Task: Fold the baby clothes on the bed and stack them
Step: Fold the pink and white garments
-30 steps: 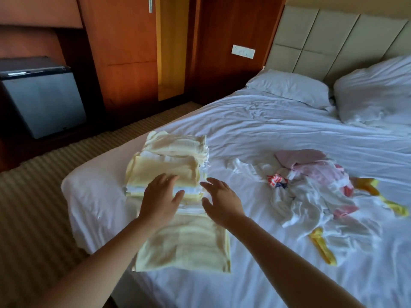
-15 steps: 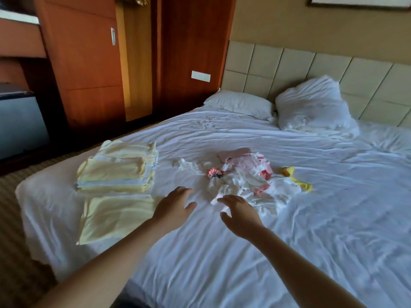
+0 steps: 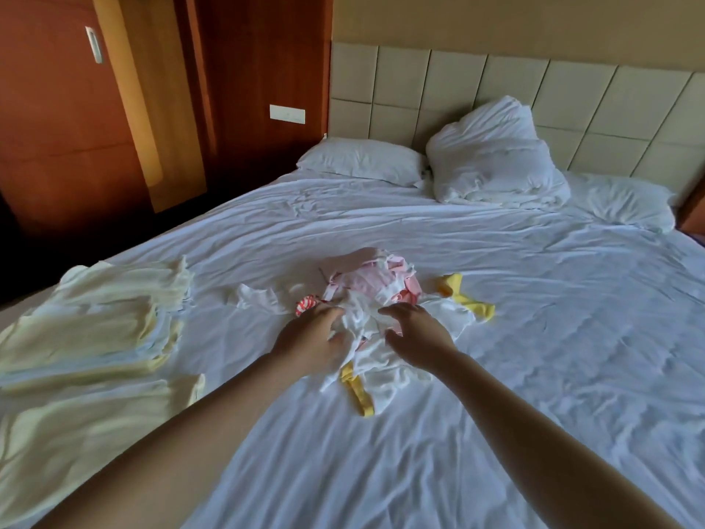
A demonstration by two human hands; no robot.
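At frame centre the left hand (image 3: 311, 337) pinches a limp, light white garment (image 3: 360, 318) in the unfolded pile (image 3: 375, 284), while the right hand (image 3: 417, 334) rests spread-fingered; a shoulder seam looks the best hold.

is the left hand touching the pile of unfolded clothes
Touching. Head view: the left hand presses into the white cloth of the unfolded pile.

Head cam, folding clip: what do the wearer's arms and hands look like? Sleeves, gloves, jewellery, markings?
No sleeves in view: the left forearm and the right forearm are bare right down to the frame edge. The left hand and the right hand are bare too, with no gloves. No watch, bracelet or ring shows, and no tattoos or other markings. Nails are too small to judge.
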